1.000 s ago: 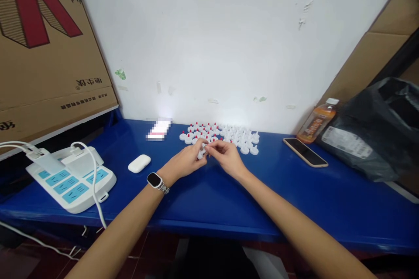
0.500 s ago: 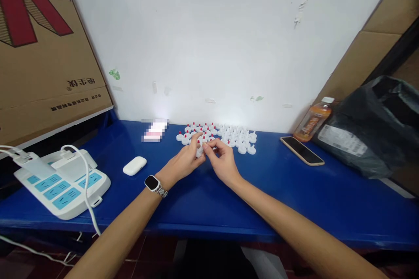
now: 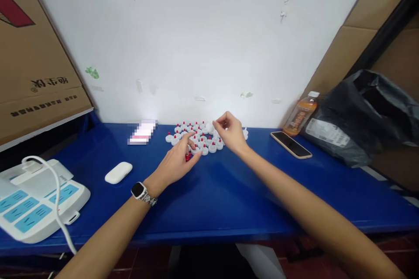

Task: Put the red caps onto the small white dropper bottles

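Note:
My right hand is raised over the back part of a cluster of small white nozzle caps. Its thumb and forefinger are pinched at a white nozzle cap, which is blurred. Lower and to the left, my left hand hovers with thumb and fingers apart, nothing visible between them. Beside its fingers stand several white nozzle caps with red tips. Loose red tips show partly beneath this hand. My right hand hides most of the white caps on the right side.
On the blue table are a white earphone case, a power strip with cables, and a phone. A drink bottle and black plastic bag stand right. Cardboard leans left; a white wall is behind.
My hands have come apart. The right one has moved up and right over the white caps; the left one has lowered slightly and opened. The view has shifted to the right.

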Demonstrator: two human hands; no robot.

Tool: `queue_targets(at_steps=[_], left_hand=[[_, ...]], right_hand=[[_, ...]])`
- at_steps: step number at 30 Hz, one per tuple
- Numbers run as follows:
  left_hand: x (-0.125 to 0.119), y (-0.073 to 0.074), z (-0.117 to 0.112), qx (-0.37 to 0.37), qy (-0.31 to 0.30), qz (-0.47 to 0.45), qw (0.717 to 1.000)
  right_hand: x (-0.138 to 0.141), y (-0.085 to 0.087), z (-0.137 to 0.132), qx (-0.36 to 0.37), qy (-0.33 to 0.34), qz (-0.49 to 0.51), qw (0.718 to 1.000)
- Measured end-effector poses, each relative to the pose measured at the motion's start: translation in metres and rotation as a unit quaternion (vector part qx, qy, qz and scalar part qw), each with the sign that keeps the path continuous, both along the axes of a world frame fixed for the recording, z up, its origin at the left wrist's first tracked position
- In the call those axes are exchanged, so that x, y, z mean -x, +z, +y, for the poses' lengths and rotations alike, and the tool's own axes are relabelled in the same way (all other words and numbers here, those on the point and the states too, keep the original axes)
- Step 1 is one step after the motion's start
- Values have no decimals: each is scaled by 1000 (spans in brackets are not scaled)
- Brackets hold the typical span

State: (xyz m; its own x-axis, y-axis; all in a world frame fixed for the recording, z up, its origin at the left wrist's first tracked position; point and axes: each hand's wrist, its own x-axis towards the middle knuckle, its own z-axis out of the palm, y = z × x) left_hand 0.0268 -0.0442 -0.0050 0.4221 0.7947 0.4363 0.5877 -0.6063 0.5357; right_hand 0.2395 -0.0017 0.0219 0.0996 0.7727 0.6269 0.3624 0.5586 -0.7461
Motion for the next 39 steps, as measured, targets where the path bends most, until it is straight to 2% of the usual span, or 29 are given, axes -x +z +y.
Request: queue_targets(at_steps=[2,6,12,16,18,21,25,29,32,36,39], left_hand=[[3,-1,2,1,-7,14,1000],[6,0,3,-14,-5,35,999],[8,-2,5,-18,-8,37,999],[9,-2,6,-17,-10,32,999],[8,-2,6,-20,-6,27,999],[5,1,9,-31,-4,19,999],[-4,9,19,-33,-3,41,999],[-15,12,33,-37,-3,55,998],[-18,8,39,-45,0,41,998],[-7,1,41,-46,-9,23,999],[6,0,39,-44,1,5,999]], right_hand=[[-13,1,21,34,-26,-77,996],[-19,-11,57,84,-39,-210,973],[-7,-19,75,135,-45,-343,929],[-8,-15,74,143,-31,-346,927],[-14,-13,76,142,-58,-342,927],[-28,-8,84,153,-118,-372,908],[-40,-4,104,174,-138,-417,881],[-32,-7,123,180,-145,-439,868],[-20,-11,133,179,-150,-452,861],[-10,-9,133,155,-145,-456,864],[-5,0,113,112,-147,-425,886]])
